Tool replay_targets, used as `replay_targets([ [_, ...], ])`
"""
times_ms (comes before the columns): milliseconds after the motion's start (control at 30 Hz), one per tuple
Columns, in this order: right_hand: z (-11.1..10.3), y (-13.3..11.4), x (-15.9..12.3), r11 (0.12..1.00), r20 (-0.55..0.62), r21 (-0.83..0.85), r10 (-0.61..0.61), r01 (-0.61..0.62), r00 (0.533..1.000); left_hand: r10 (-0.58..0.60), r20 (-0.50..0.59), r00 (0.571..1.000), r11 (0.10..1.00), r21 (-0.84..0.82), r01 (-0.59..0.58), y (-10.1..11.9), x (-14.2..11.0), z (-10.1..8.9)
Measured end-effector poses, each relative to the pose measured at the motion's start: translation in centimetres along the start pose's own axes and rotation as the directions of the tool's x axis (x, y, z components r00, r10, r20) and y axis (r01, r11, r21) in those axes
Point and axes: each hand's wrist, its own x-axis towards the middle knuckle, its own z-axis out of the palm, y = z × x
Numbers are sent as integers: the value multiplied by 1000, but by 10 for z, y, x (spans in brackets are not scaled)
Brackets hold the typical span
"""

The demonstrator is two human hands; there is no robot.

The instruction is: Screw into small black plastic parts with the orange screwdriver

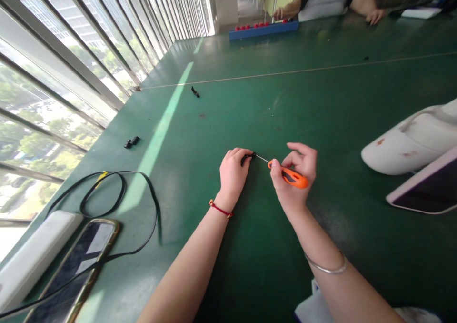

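My right hand (295,177) grips an orange and black screwdriver (294,177), its thin metal shaft pointing left. The tip of the shaft meets a small black part (253,155) that my left hand (234,170) pinches between thumb and fingers, just above the green tabletop. Most of that part is hidden by my fingers, so its exact kind does not show. A red cord bracelet circles my left wrist, and a silver bangle sits on my right forearm.
Small black pieces (132,142) and another black piece (195,92) lie on the green table (228,108). At left are a looped black cable (157,208), a phone (76,261) and a white box (37,261). A white device (403,142) stands right. Across sits a person by a blue rack (264,31).
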Motion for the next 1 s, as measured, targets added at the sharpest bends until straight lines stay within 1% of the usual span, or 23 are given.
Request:
replay_targets([
  [67, 0, 0, -2, 998, 30, -59, 24, -22, 999, -1, 2, 1000, 1000, 0, 1, 0, 0, 0],
  [100, 0, 0, -3, 999, 33, -47, 20, -18, 999, -1, 2, 1000, 1000, -1, 1, 0, 0, 0],
  [200, 1, 3, -3, 996, -13, 83, -33, 34, 999, -3, 2, 1000, 1000, -4, 3, 0, 0, 1],
  [267, 1, 5, -2, 991, -37, 125, -43, 48, 998, 1, 0, 1000, 1000, -5, -1, 0, 1, 1],
  [333, 1, 4, -1, 996, -9, 86, -21, 22, 1000, 7, -2, 1000, 1000, -3, -7, 0, 1, 1],
  [433, -1, 0, -2, 999, 51, -38, 18, -16, 999, 5, 5, 1000, 1000, 5, -5, 0, 1, 1],
  [467, -1, 0, -2, 998, 60, -57, 20, -17, 998, 3, 8, 1000, 1000, 6, -3, 0, 1, 1],
  [500, -1, 0, -2, 998, 57, -56, 16, -13, 998, 0, 10, 1000, 1000, 7, 0, 0, 1, 1],
  [667, 0, 5, -3, 998, -9, 56, -34, 35, 999, 0, 6, 1000, 1000, 6, 0, 1, 0, 1],
  [867, -2, -3, 0, 997, 66, -63, -48, 53, 997, 20, 6, 1000, 1000, 6, -20, 0, 0, 1],
  [933, -2, -3, -1, 997, 56, -59, -44, 47, 997, 16, 7, 1000, 1000, 5, -16, 0, 0, 1],
  [1000, 0, 1, -2, 999, 29, -15, -43, 44, 999, 16, 5, 1000, 1000, 2, -16, 0, 0, 1],
])
